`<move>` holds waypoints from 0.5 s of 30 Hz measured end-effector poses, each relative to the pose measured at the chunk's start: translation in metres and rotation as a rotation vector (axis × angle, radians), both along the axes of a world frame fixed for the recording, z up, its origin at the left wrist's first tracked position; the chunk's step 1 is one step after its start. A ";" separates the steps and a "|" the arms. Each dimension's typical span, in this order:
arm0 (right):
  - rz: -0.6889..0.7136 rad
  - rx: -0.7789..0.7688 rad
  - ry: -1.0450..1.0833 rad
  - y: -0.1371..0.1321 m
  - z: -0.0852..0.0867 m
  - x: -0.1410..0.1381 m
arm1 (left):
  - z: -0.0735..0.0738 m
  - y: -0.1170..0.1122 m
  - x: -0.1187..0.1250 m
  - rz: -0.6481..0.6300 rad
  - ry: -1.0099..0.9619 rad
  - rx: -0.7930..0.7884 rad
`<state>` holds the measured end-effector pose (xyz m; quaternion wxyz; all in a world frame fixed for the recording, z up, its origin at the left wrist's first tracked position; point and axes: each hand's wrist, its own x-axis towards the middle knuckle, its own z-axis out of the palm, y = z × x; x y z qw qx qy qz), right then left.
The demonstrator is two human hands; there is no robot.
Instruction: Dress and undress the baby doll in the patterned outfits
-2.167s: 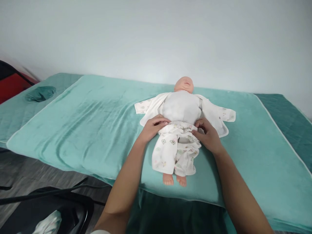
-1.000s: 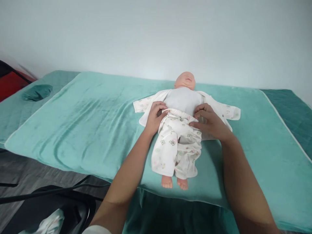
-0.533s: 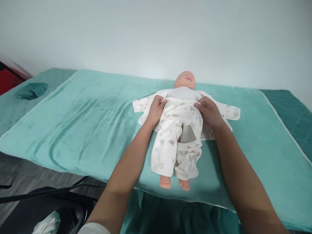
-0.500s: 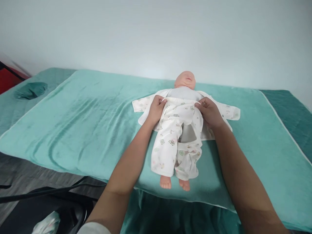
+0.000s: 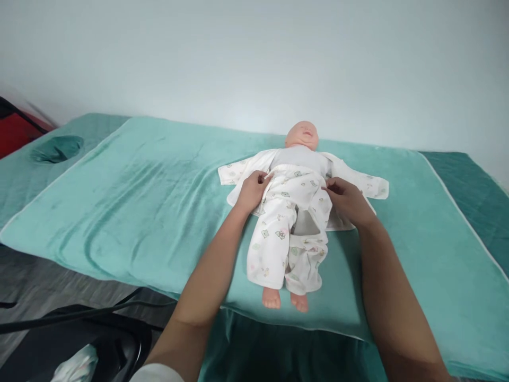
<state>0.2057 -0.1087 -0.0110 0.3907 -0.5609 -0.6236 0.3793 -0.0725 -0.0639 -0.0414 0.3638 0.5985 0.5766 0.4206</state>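
Observation:
A baby doll (image 5: pixel 303 135) lies on its back, its head toward the wall and its feet toward me. White printed baby pants (image 5: pixel 272 233) cover its legs and reach up to its belly, with an opening at the crotch. My left hand (image 5: pixel 253 191) is closed on the left edge of the pants just below the waistband. At the opposite hip, my right hand (image 5: pixel 349 200) pinches the side of the pants, its fingertips partly hidden. A matching white jacket (image 5: pixel 358 180) lies open under the doll, sleeves spread out to both sides.
A green sheet (image 5: pixel 159 201) with wrinkles covers the massage bed, which has a face hole (image 5: pixel 58 149) at the far left. The white wall (image 5: pixel 254 63) stands behind it. A black chair (image 5: pixel 107 339) holding a crumpled white item (image 5: pixel 77 366) is at lower left.
My right hand has moved from the front of the waistband down and outward to the hip. My left hand has slid slightly lower along the pants' edge.

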 end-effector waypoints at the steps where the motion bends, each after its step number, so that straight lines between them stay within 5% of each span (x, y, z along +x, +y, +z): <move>1: 0.025 -0.022 0.006 0.000 0.000 0.003 | 0.000 0.000 -0.001 -0.013 -0.018 -0.024; 9: 0.154 -0.169 -0.059 -0.004 0.006 0.009 | 0.005 -0.007 -0.003 -0.141 -0.132 -0.145; 15: 0.084 -0.166 -0.050 -0.003 0.002 0.001 | 0.002 -0.011 0.001 -0.248 -0.389 -0.250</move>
